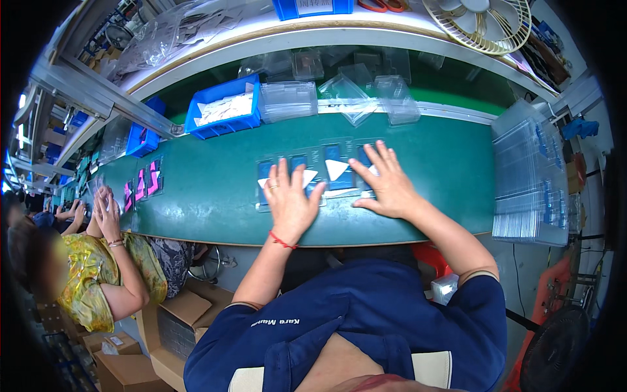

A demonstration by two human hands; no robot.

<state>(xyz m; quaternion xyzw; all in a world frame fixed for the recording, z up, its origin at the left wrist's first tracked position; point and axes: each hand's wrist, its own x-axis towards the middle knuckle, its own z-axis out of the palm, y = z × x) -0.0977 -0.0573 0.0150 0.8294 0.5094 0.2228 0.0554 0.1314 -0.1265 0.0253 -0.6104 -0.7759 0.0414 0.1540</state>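
Across the green work surface in front of me lies a row of clear plastic cases with dark blue panels and white triangular pieces on them. My left hand (290, 202) rests flat with spread fingers over the left cases, its fingertips beside a white triangle (310, 176). My right hand (388, 186) lies open over the right end of the row, partly covering a blue panel. Between the hands, a middle case (333, 183) shows its white triangular piece (337, 170) uncovered. The parts under my palms and fingers are hidden.
A blue bin (225, 124) of white pieces stands behind, beside stacked clear boxes (287, 102). Tall stacks of clear trays (529, 176) are at the right. Cases with pink pieces (153, 178) lie left, near a co-worker's hands (106, 212). A fan (480, 23) sits on the shelf.
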